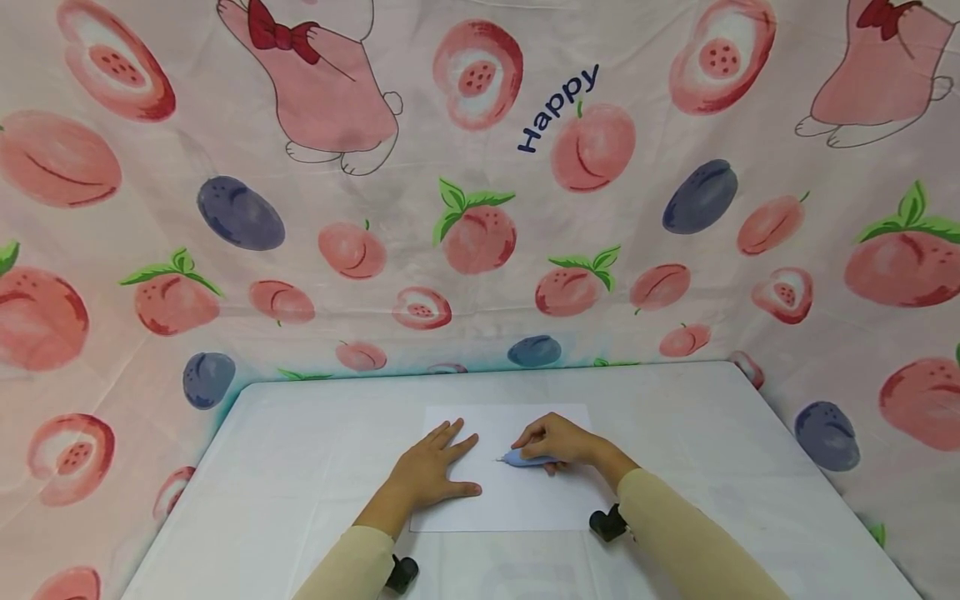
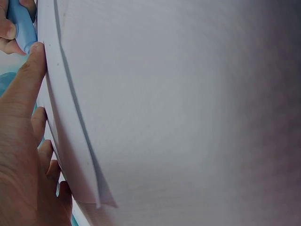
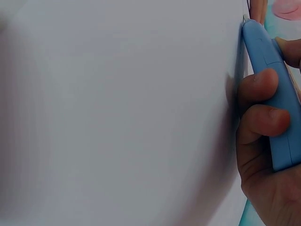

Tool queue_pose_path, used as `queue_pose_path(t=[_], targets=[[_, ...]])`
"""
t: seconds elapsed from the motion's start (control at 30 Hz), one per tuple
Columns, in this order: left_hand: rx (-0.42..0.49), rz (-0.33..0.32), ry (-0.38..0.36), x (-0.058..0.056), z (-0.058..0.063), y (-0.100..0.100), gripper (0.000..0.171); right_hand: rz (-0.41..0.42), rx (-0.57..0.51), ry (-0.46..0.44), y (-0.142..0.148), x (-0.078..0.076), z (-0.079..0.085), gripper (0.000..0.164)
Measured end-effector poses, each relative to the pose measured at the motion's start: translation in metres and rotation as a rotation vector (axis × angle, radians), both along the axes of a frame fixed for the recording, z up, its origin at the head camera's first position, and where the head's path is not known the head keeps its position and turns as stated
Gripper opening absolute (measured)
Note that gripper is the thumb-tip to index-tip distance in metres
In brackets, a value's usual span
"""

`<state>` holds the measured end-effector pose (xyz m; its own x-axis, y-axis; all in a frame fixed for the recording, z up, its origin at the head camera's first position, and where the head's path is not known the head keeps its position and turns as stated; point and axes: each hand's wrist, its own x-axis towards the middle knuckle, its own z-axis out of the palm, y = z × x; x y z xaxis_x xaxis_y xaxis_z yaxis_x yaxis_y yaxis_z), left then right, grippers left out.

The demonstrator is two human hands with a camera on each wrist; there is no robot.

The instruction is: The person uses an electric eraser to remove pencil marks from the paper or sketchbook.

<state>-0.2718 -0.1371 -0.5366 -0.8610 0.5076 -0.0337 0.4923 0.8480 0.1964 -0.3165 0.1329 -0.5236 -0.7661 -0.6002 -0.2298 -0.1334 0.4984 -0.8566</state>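
A sheet of white paper (image 1: 510, 508) lies on the white table. My left hand (image 1: 423, 473) rests on the paper's left part with the fingers spread and straight. In my right hand (image 1: 566, 439) is a light blue utility knife (image 1: 528, 458), its thin metal tip pointing left above or on the paper's middle; contact cannot be told. The right wrist view shows the fingers curled round the knife (image 3: 270, 70) and the thumb on a small raised part of its side. In the left wrist view, the paper's edge (image 2: 77, 155) lifts slightly off the table.
The white table (image 1: 322, 467) reaches back to a hanging cloth (image 1: 420, 217) printed with peaches and plums. A black wrist camera (image 1: 402, 575) sits at the left sleeve, and another black camera (image 1: 607, 523) at the right sleeve.
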Motion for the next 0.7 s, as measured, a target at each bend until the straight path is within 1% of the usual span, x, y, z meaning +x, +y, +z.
queue_pose_path(t=[0.47, 0.7], targets=[[0.01, -0.001, 0.001, 0.0003, 0.0013, 0.0002, 0.084, -0.002, -0.004, -0.002, -0.0025, -0.0024, -0.0032, 0.014], [0.008, 0.004, 0.004, -0.0007, 0.0012, 0.0007, 0.083, -0.003, -0.007, 0.006, -0.0033, -0.0014, -0.002, 0.014]])
